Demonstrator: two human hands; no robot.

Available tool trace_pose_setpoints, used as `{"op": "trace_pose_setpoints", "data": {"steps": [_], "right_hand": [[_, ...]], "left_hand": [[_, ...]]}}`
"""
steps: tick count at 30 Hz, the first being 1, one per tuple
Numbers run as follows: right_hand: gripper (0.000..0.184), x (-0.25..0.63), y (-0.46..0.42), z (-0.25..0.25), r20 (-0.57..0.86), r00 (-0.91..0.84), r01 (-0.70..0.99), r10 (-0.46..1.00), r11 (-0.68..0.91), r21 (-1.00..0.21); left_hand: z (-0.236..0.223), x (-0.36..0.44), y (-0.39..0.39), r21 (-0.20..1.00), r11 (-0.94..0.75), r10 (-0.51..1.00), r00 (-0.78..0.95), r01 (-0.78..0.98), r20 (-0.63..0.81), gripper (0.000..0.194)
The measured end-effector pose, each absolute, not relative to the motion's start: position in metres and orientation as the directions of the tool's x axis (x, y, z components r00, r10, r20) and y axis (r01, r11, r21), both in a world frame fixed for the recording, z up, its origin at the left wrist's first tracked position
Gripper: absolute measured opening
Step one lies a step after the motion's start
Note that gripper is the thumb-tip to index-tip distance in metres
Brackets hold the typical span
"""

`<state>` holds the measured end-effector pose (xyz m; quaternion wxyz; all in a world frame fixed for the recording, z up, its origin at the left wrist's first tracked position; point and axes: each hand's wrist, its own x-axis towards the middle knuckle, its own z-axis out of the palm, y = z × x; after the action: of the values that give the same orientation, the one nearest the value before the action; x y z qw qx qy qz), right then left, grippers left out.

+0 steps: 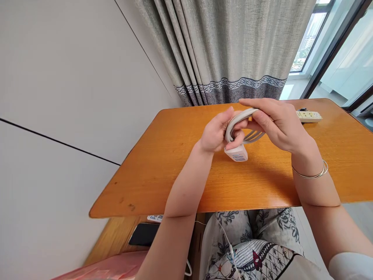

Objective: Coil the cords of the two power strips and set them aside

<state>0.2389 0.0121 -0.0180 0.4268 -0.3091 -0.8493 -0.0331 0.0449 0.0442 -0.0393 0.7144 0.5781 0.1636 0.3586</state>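
Above the middle of the table, a pale grey cable (239, 116) is wound into a coil of several loops. My left hand (217, 132) is closed round the coil's left side, with fingers passing through the loops. At the coil's upper right, my right hand (281, 122) grips the cable between thumb and fingers, its index finger stretched out over the top. A small white block (237, 153) with a printed label hangs just below my left fingers. Whether the block is joined to the cable is hidden by the hand.
The wooden table (175, 171) spans the view, with a cream power strip (309, 116) at its far right. A grey curtain (233, 46) hangs behind. Below the front edge, a dark phone (142, 234) lies on a wooden surface at left, and a thin white cord (230, 245) crosses my lap.
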Motion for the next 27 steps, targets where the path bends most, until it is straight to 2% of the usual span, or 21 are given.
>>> {"op": "trace_pose_setpoints", "data": {"steps": [5,11,17,21,24,27], "right_hand": [[0.051,0.239,0.018,-0.019,0.714,-0.419,0.367,0.561,0.824,-0.432],[0.048,0.24,0.022,-0.021,0.661,-0.397,0.226,0.637,0.766,-0.602],[0.048,0.245,0.03,-0.021,0.647,-0.398,0.185,0.65,0.748,-0.637],[0.056,0.243,0.041,-0.03,0.64,-0.375,0.174,0.67,0.729,-0.662],[0.061,0.236,0.049,-0.04,0.618,-0.373,0.158,0.692,0.704,-0.692],[0.057,0.228,0.052,-0.048,0.577,-0.385,0.248,0.72,0.683,-0.687]], "left_hand": [[-0.039,0.048,0.042,0.939,0.091,0.715,0.678,-0.333,0.171,0.062],[-0.037,0.053,0.041,0.94,0.091,0.734,0.66,-0.33,0.161,0.061],[-0.03,0.057,0.039,0.911,0.171,0.77,0.628,-0.376,0.115,0.064],[-0.02,0.053,0.037,0.826,0.219,0.855,0.51,-0.52,0.095,0.065],[-0.011,0.045,0.038,0.746,0.153,0.924,0.362,-0.648,0.125,0.067],[-0.008,0.034,0.041,0.703,0.031,0.957,0.224,-0.711,0.184,0.066]]}}
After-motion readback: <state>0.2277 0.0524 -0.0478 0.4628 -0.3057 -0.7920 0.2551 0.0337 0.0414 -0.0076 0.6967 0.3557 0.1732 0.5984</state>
